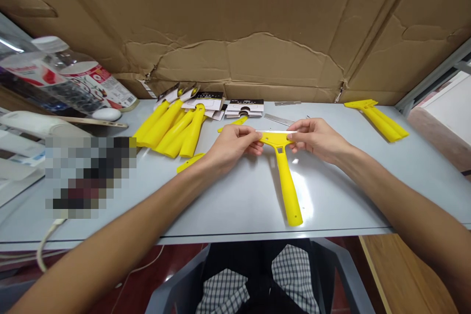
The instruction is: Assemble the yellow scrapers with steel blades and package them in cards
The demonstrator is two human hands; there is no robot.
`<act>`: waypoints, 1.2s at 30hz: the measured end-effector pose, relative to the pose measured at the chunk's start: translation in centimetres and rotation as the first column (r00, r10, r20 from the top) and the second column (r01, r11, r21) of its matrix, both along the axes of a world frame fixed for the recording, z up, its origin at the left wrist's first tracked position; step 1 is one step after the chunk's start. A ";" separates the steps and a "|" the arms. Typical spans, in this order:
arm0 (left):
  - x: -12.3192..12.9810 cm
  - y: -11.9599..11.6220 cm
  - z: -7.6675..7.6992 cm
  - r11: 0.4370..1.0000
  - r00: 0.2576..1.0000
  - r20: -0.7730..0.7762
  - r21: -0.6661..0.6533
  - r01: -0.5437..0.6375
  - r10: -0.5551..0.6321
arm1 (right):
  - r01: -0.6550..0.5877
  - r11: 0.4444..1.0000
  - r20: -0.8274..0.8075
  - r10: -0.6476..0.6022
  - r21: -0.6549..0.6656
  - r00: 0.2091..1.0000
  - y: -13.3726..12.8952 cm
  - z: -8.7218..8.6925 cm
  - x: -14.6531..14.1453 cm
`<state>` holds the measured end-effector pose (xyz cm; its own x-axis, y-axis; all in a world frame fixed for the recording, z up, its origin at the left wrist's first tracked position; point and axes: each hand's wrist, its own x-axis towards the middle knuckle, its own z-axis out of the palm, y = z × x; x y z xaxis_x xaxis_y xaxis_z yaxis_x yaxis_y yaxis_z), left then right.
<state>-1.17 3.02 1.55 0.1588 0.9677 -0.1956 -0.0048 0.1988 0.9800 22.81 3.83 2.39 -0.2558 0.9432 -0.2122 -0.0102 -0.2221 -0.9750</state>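
Our left hand (234, 146) and right hand (319, 140) clamp fingers on both head corners of the scraper (289, 187), likely to steady it; its pale strip (276, 131) may be a blade.

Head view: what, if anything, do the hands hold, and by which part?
A yellow scraper, by its wide head: left hand pinching one end, right hand the other.

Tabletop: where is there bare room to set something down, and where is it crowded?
Bare tabletop shows between the right hand and rightmost scraper, and between the left arm and held scraper. Crowded: back left, with scrapers, cards and bottles.
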 end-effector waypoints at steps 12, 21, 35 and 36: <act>0.3 0.1 -0.2 0.988 0.994 0.104 -0.143 0.060 -0.045 | -0.026 1.000 -0.006 0.026 -0.010 1.000 0.3 0.0 0.2; 0.6 0.0 -0.3 0.987 0.997 0.074 -0.159 0.032 -0.020 | -0.132 0.991 0.020 0.132 -0.009 0.991 0.9 -0.8 0.8; -0.2 0.8 -0.1 0.990 0.999 -0.045 -0.139 -0.011 0.005 | -0.372 0.682 0.739 -0.376 0.629 0.559 3.8 -1.6 4.8; -0.5 1.0 0.2 0.993 0.999 -0.046 -0.118 -0.029 0.023 | -0.393 0.683 0.750 -0.356 0.615 0.557 3.7 -1.8 4.6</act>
<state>-1.67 4.04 1.73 0.1223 0.9410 -0.3154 0.0318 0.3139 0.9489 27.45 7.54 0.56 -0.3576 0.8708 0.3372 0.7949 0.4734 -0.3794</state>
